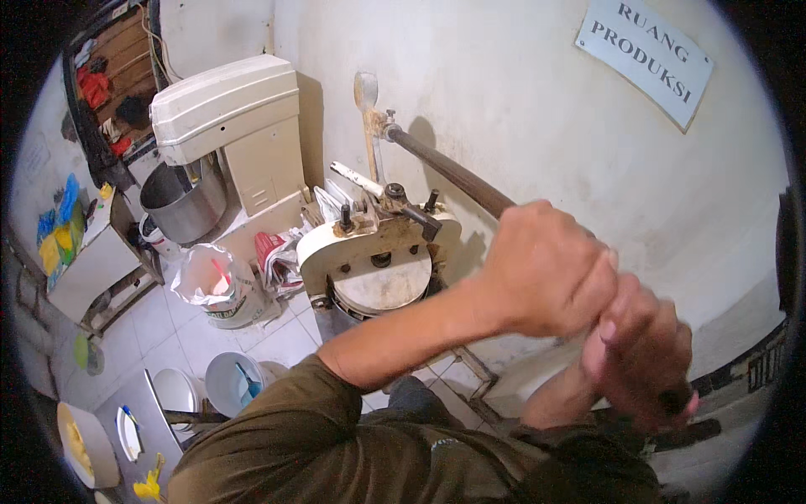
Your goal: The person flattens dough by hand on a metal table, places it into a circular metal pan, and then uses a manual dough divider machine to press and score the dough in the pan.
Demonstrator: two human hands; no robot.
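Both hands are clamped tight round the long dark lever [453, 175], left hand [550, 269] higher up and right hand [651, 361] just below it near the free end, probably stacked like that for max leverage. The lever runs up toward 10 o'clock to the cream hand press [378, 252] standing by the wall, over its round metal plate [382, 287]. Further out at 10 o'clock there's a big stand mixer [231, 126] with a steel bowl [180, 202], and a white sack [214, 286] on the tiled floor [168, 328].
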